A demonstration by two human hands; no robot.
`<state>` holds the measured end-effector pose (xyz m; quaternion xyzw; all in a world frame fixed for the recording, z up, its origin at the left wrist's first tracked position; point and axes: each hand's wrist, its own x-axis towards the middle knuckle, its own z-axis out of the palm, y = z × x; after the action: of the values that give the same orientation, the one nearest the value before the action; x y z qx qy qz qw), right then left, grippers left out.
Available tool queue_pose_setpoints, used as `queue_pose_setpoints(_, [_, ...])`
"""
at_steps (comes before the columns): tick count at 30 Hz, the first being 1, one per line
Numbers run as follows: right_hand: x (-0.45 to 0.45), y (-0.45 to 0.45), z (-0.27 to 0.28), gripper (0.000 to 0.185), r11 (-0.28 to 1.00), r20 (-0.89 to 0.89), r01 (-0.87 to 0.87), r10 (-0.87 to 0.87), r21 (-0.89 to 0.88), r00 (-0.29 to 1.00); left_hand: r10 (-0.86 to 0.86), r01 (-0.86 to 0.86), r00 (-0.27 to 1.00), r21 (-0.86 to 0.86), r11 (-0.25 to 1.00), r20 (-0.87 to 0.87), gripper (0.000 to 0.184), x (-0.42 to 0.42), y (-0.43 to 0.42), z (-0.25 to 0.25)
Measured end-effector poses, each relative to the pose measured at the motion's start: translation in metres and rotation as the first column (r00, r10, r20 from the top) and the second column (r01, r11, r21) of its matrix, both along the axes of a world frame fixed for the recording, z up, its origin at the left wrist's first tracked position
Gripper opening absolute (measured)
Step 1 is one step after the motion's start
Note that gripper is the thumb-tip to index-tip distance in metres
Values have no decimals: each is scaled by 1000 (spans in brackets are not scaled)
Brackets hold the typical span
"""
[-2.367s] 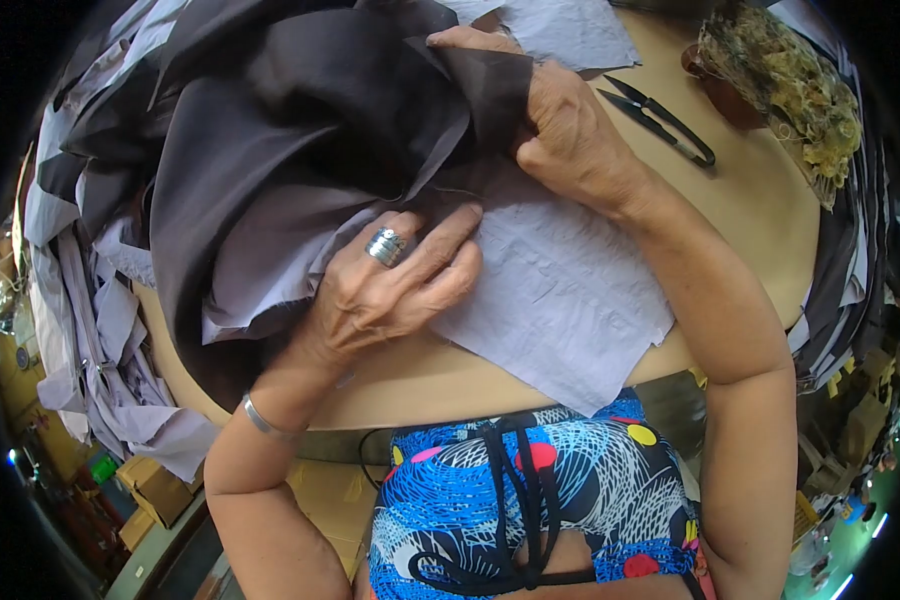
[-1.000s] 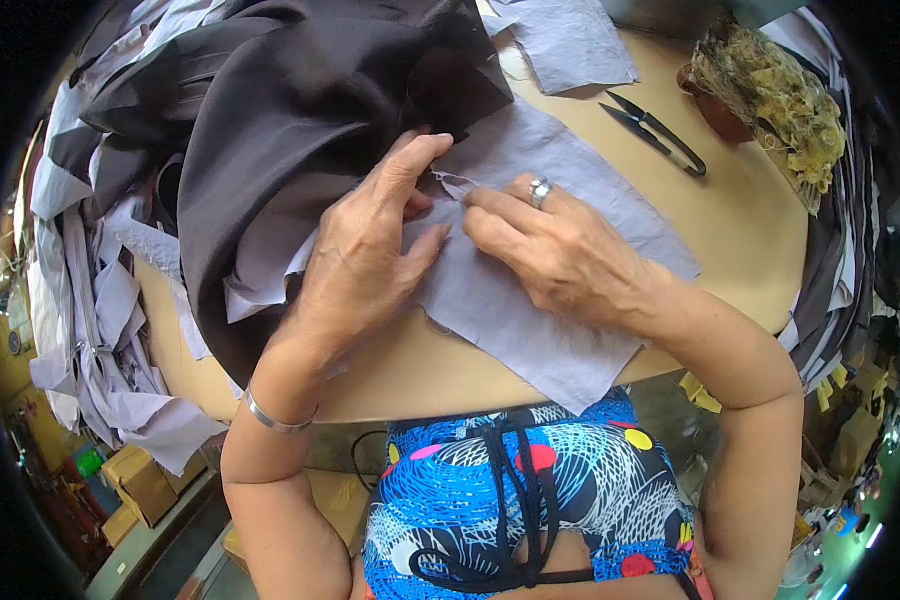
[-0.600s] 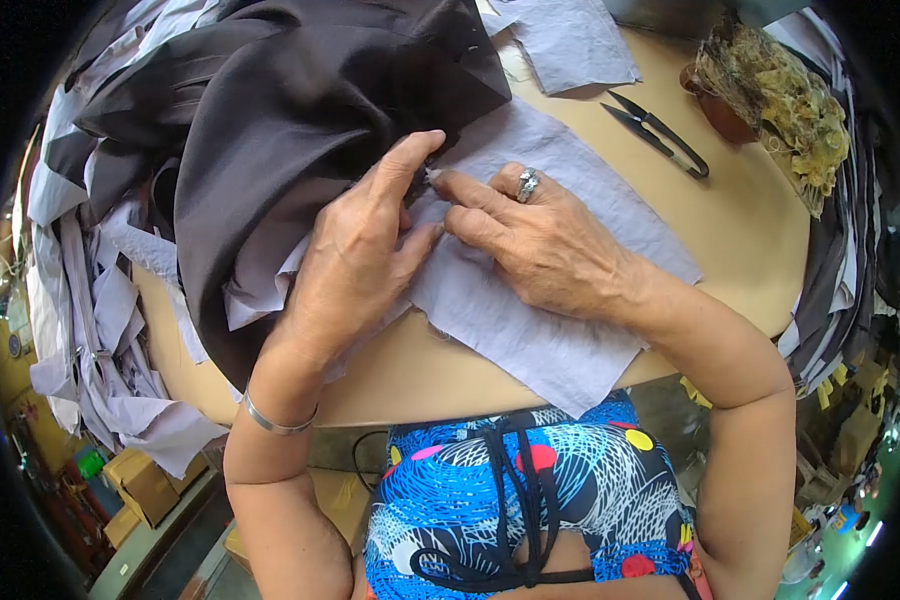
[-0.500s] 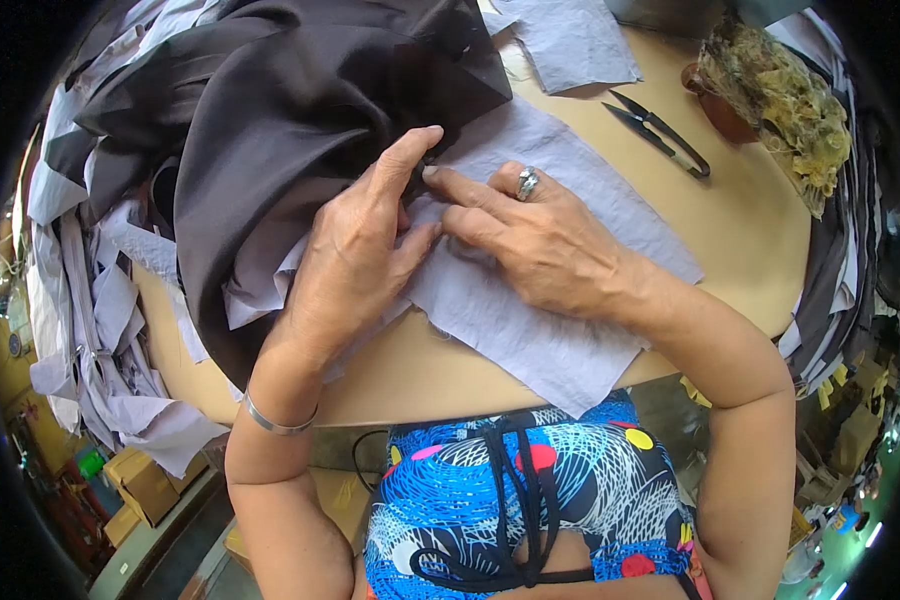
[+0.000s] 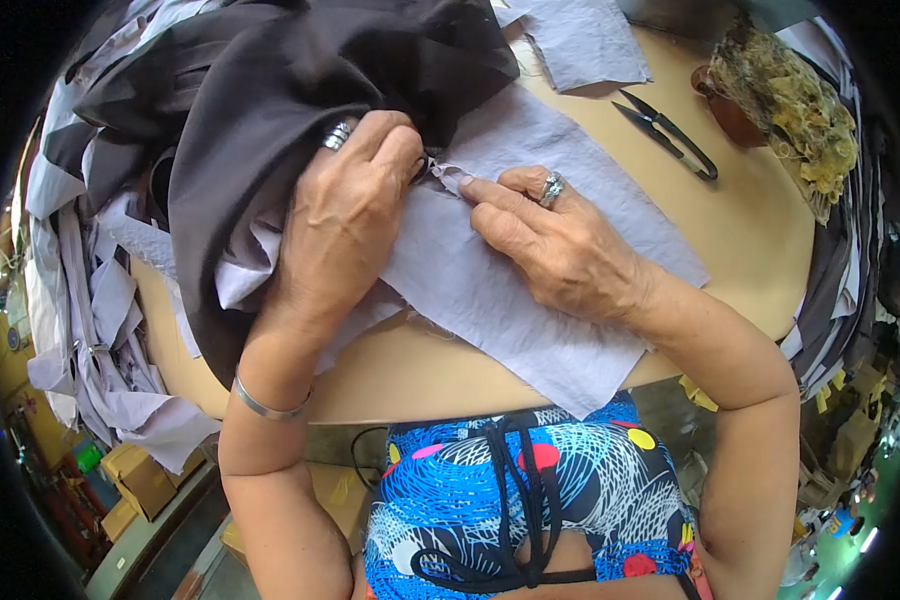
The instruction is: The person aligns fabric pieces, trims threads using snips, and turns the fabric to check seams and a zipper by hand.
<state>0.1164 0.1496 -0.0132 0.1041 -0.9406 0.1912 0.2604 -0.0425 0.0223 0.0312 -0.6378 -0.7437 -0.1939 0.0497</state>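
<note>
A large dark brown cloth [image 5: 270, 85] lies bunched over the table, with a pale lilac cloth [image 5: 560, 300] spread flat beside and partly beneath it. My left hand [image 5: 350, 215], wearing a ring, is closed with its fingers curled on the dark cloth where it meets the lilac one. To the right, my right hand [image 5: 565, 245] pinches a small crumpled edge of the lilac cloth between thumb and forefinger. A short stretch of seam or edge shows between both hands. My left fingertips are partly hidden.
Black thread snips [image 5: 670, 135] lie at the right on the tan table [image 5: 370, 390]. Beyond them is a reddish-brown pot [image 5: 725, 110] with a tangled yellowish thread mass [image 5: 800, 120]. Another lilac piece [image 5: 585, 45] lies at the back. Fabric strips [image 5: 120, 310] hang at the left edge.
My left hand has curled from extended fingers into a closed grip on the dark cloth. My right hand has shifted slightly right, and a crumpled lilac edge now shows between the hands.
</note>
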Motion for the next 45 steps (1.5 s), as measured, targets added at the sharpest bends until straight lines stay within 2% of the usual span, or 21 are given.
queue_pose_setpoints(2, [0,-1,5,23,994,27,-2,-1,107,1000,15,-17,998,-50,999,-53,15,0,1,1])
queue_pose_setpoints(5, [-1,-4,1,24,971,-33,28,-21,237,999,-29,38,979,43,998,-199,15,-1,4,3])
queue_pose_setpoints(8, [-3,-6,0,23,976,9,4,-7,217,1000,-41,48,966,23,999,-255,17,3,6,6])
queue_pose_setpoints(11, [-6,-1,4,23,999,108,-26,24,24,994,-19,20,967,3,1000,-256,18,2,4,4])
queue_pose_setpoints(14, [-8,0,2,22,999,123,-26,30,-36,992,-6,0,963,-20,1000,-268,17,3,3,2])
queue_pose_setpoints(20, [-10,-3,2,21,998,100,7,-1,-59,995,-9,1,970,-31,1000,-241,17,0,1,0])
queue_pose_setpoints(23, [-7,-2,-3,22,981,37,-2,9,-195,999,23,-22,991,9,1000,-133,15,-1,0,-1])
queue_pose_setpoints(26, [-5,1,1,22,981,36,-39,47,-192,998,34,-34,999,-27,999,23,16,-3,-1,6])
queue_pose_setpoints(29, [-5,0,-3,25,983,24,-36,41,-182,999,27,-26,1000,-43,999,12,16,-3,0,3])
queue_pose_setpoints(32, [10,13,22,30,982,76,7,8,-189,997,28,-29,998,-24,999,-53,14,-1,0,-2])
queue_pose_setpoints(34, [29,32,43,32,956,277,287,-294,67,915,72,-72,997,-26,997,24,14,2,-2,-3])
queue_pose_setpoints(35, [37,42,52,34,892,332,396,-450,219,829,94,-93,993,-24,995,65,15,2,-2,-4])
queue_pose_setpoints(38, [54,70,33,35,694,178,584,-695,422,697,73,-73,987,-2,997,141,20,-2,-3,-8])
queue_pose_setpoints(41, [60,74,37,37,751,415,657,-620,67,666,54,-54,971,-9,999,233,30,-3,-7,-5])
queue_pose_setpoints(42, [59,73,37,34,794,398,607,-569,37,720,51,-47,963,-22,999,266,34,-5,-11,-3])
queue_pose_setpoints(45, [56,75,44,30,722,449,685,-583,-96,677,35,-34,953,-9,999,301,45,-6,-13,-12])
